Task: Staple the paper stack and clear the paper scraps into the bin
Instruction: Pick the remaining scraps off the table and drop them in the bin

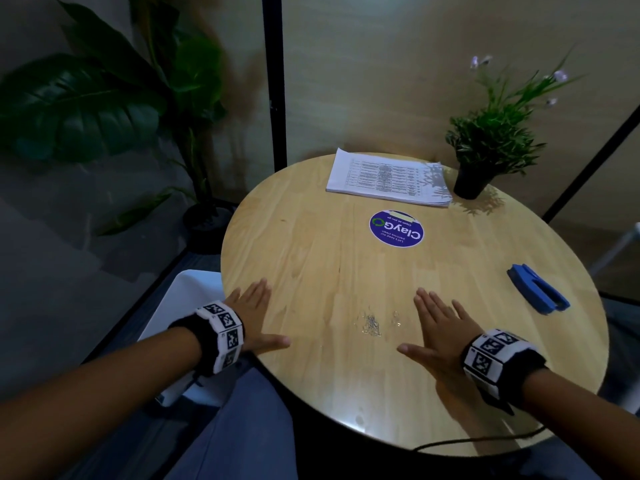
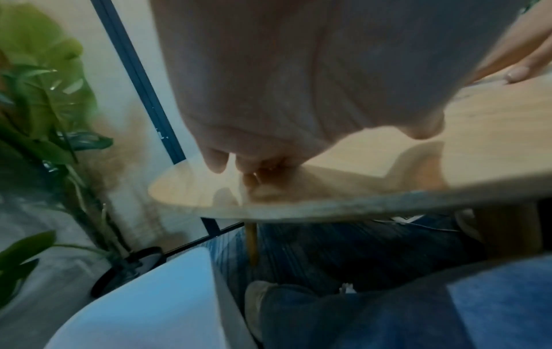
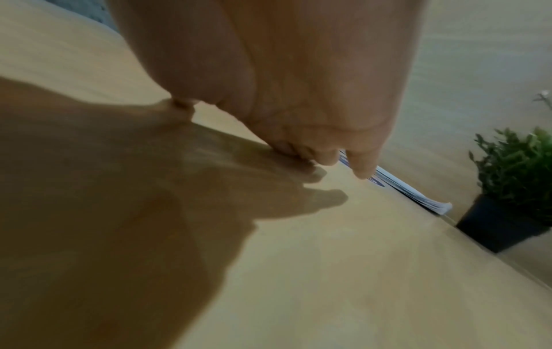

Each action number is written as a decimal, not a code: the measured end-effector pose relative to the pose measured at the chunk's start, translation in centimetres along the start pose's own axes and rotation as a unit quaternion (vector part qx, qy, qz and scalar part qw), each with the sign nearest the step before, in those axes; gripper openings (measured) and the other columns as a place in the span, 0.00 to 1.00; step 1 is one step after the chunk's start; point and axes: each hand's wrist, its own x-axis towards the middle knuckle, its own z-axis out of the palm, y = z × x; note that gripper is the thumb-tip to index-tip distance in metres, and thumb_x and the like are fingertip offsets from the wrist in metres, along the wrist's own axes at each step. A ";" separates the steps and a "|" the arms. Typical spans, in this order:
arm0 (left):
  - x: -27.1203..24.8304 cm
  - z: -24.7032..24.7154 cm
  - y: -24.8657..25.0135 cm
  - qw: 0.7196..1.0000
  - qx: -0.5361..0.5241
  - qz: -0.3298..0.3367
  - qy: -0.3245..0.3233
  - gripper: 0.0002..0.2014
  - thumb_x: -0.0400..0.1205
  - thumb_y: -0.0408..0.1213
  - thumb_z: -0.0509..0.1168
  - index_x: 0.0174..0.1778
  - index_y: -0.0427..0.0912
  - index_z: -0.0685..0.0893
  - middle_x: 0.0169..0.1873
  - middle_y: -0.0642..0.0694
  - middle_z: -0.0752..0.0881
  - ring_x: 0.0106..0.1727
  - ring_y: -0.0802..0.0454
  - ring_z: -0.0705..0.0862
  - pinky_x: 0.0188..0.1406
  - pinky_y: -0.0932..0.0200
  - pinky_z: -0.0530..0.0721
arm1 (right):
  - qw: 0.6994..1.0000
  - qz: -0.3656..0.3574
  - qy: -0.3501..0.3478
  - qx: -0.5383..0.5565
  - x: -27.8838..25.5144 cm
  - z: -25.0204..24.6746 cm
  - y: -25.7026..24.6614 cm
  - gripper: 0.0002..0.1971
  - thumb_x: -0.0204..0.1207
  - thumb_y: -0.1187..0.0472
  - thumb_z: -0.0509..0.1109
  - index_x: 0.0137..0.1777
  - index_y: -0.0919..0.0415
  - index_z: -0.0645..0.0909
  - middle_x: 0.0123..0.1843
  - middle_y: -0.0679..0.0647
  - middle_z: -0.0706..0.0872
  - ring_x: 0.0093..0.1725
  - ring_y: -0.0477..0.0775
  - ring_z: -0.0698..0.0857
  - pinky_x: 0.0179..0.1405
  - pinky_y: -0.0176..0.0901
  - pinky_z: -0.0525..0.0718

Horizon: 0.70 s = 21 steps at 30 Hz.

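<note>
The paper stack (image 1: pixel 388 180) lay flat at the far side of the round wooden table (image 1: pixel 311 244), its right end just beside the black pot of a small green plant (image 1: pixel 485 150), and no hand touched it. Nearer the person, a round blue sticker (image 1: pixel 397 228) sat on the tabletop between the stack and the hands. The blue stapler (image 1: pixel 538 289) rested on the right part of the table, well apart from the stack and apart from the right hand (image 1: pixel 440 330). Both hands lay palm down on the wood with fingers straight and spread, holding nothing; the left hand (image 1: pixel 254 317) was at the table's left edge. Between the two hands lay a small scatter of tiny pale scraps (image 1: pixel 372 323), too fine to tell whether they were paper or metal. Below the table's left edge stood a white bin (image 1: pixel 194 289), partly hidden by the left forearm. Each wrist wore a band with black-and-white markers, and a tall leafy plant (image 1: pixel 104 98) stood on the floor to the left.
</note>
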 end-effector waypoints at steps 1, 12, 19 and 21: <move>-0.1 0.3 0.5 1.000 -0.008 0.007 0.007 0.79 0.36 0.86 0.24 0.81 0.36 0.32 0.82 0.41 0.31 0.85 0.47 0.36 0.83 0.46 0.40 | 1.000 -0.009 0.006 0.000 0.0 0.1 -0.6 0.66 0.46 0.17 0.26 0.81 0.61 0.30 0.78 0.51 0.25 0.84 0.55 0.37 0.82 0.57 0.40; 0.8 1.0 10.3 0.992 0.006 0.118 0.041 0.58 0.68 0.79 0.44 0.81 0.39 0.32 0.82 0.44 0.30 0.84 0.49 0.32 0.84 0.46 0.38 | 0.995 -0.102 0.013 -0.016 0.1 -0.3 -6.0 0.61 0.53 0.19 0.32 0.82 0.61 0.32 0.84 0.54 0.31 0.84 0.55 0.35 0.82 0.56 0.39; 0.2 -2.3 10.9 0.985 -0.093 0.127 0.066 0.44 0.80 0.64 0.53 0.84 0.43 0.44 0.84 0.41 0.40 0.85 0.44 0.45 0.84 0.44 0.50 | 0.935 -0.052 0.131 0.327 -1.3 -2.6 -3.1 0.23 0.81 0.51 0.62 0.72 0.62 0.74 0.73 0.58 0.78 0.69 0.53 0.78 0.70 0.42 0.71; -0.1 -3.5 9.4 0.967 -0.215 0.089 0.101 0.27 0.83 0.50 0.60 0.74 0.38 0.72 0.76 0.35 0.70 0.73 0.42 0.74 0.73 0.50 0.72 | 0.881 0.004 0.135 0.454 -1.9 -3.1 -1.3 0.16 0.82 0.51 0.60 0.46 0.58 0.86 0.43 0.54 0.89 0.43 0.51 0.85 0.52 0.44 0.80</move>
